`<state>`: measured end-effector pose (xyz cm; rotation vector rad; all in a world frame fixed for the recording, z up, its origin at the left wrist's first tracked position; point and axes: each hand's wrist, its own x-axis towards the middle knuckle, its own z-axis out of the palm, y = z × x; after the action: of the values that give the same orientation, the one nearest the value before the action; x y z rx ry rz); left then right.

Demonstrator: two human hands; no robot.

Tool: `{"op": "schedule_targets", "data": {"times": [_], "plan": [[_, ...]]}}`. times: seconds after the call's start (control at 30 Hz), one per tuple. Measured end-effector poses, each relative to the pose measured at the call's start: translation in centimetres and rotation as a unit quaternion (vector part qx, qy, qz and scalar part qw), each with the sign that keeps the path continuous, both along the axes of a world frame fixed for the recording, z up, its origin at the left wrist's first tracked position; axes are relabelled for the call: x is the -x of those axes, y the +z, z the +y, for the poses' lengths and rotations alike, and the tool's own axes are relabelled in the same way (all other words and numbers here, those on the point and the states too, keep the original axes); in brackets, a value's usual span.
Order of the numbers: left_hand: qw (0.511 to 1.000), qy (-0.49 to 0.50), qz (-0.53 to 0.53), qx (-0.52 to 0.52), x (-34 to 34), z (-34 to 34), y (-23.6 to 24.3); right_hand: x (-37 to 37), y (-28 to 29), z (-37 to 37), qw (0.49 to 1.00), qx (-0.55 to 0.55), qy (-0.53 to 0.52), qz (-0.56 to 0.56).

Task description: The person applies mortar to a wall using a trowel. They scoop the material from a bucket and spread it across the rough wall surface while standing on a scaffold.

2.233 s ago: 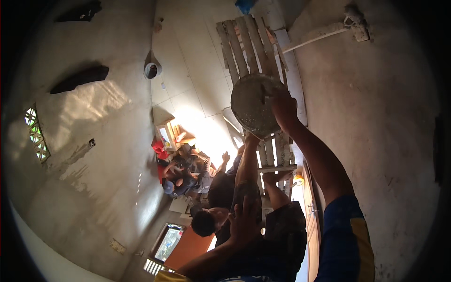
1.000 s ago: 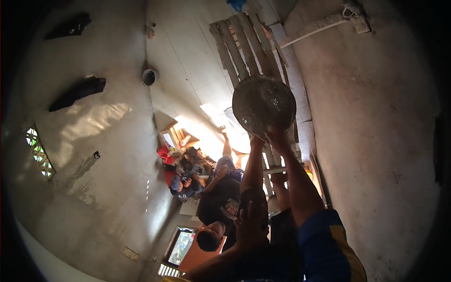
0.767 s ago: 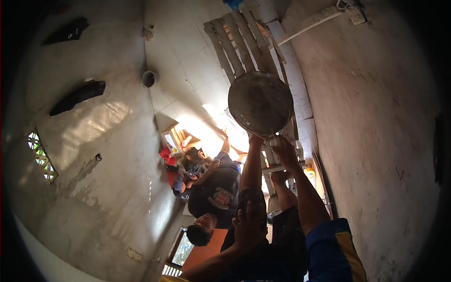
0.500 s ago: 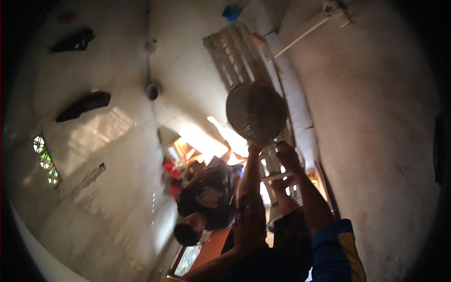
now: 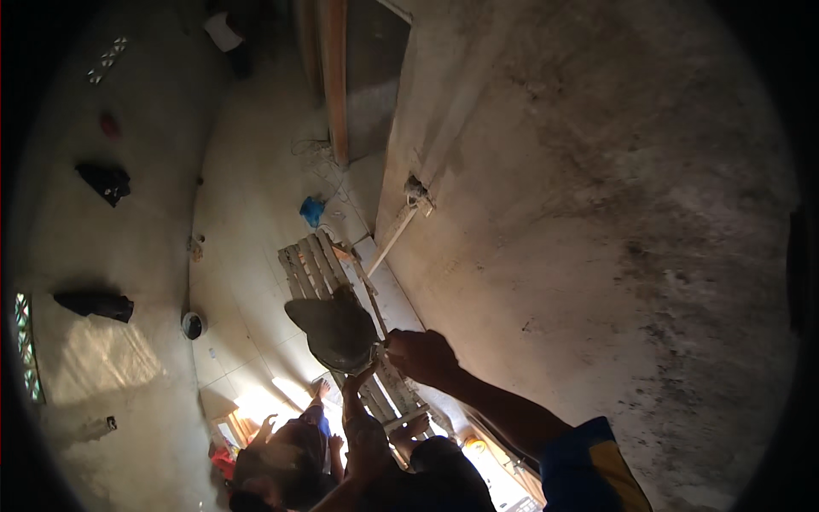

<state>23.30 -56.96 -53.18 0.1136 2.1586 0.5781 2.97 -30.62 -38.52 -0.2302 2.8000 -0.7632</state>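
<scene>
In the head view, the dark, roundish basin [image 5: 339, 352] lies toward ten o'clock from the nearer right hand [image 5: 422, 354], which is clenched around an apparent handle [image 5: 380, 344]; slatted bench [image 5: 316, 271] runs eleven-to-five; left hand's state I cannot tell.

Blue sleeve [image 5: 565, 468], yellow panel [image 5: 616, 474], bare right hand [image 5: 422, 355]

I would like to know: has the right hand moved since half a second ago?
Yes, rightward: against the slatted wooden platform, the right hand now appears mostly past the right edge, where before it appeared over the slats.
</scene>
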Motion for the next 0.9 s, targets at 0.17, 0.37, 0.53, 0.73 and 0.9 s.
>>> {"op": "schedule_targets", "data": {"times": [0.17, 0.37, 0.53, 0.73, 0.9], "plan": [[0.993, 0.050, -0.014, -0.110, 0.2, -2.7, 0.2, -1.5, 17.5, 4.8, 0.991, -0.058, -0.029, 0.116], [0.990, 0.101, 0.079, -0.051, -4.9, -7.8, 0.8, -5.3, 28.3, 9.5, 0.971, -0.196, -0.127, 0.048], [0.977, 0.191, -0.032, -0.086, -8.5, -8.4, -0.4, -10.9, 29.5, 13.0, 0.950, -0.270, -0.154, 0.015], [0.892, 0.354, -0.088, -0.268, -16.8, -11.4, -5.0, -16.0, 28.1, 14.8, 0.966, -0.226, -0.120, 0.034], [0.961, 0.121, 0.013, -0.248, -15.7, -6.8, 3.7, -19.5, 25.5, 15.7, 0.970, -0.212, -0.120, 0.016]]}}
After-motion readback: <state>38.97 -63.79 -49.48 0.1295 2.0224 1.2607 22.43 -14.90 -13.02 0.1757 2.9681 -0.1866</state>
